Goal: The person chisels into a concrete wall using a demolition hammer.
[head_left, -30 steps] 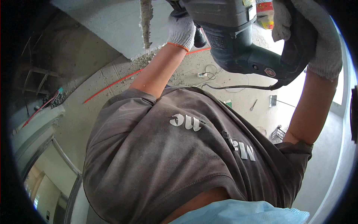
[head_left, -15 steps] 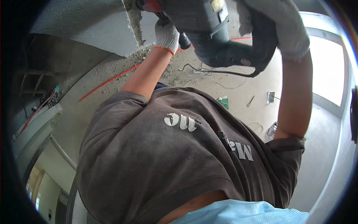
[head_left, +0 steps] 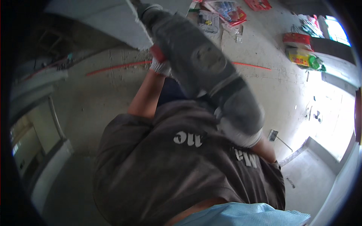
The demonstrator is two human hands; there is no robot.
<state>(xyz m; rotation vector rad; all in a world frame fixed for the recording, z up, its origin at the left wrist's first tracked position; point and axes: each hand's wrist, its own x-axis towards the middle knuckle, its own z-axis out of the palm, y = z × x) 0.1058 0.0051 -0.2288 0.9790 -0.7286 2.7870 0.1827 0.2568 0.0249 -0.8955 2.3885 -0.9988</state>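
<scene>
Power tool (head_left: pixel 196 71): dark grey, plastic-looking housing, matt, with a dusty film. Left hand (head_left: pixel 161 68): knitted cloth glove, matt, ribbed. Right hand (head_left: pixel 237 131): pale cloth glove; weave blurred. Shirt (head_left: pixel 166 162): soft, matt cloth. Light-blue fabric (head_left: pixel 245 214): thin, finely textured. Floor (head_left: pixel 98 96): matt, concrete-like. Red bag (head_left: pixel 297 40): plastic-looking, slightly glossy, creased.

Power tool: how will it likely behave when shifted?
Probably heavy, since the power tool is long and bulky. Likely stiff: its body shows no bend. Might dip if held at one end; left grip and right grip sit well apart.
</scene>
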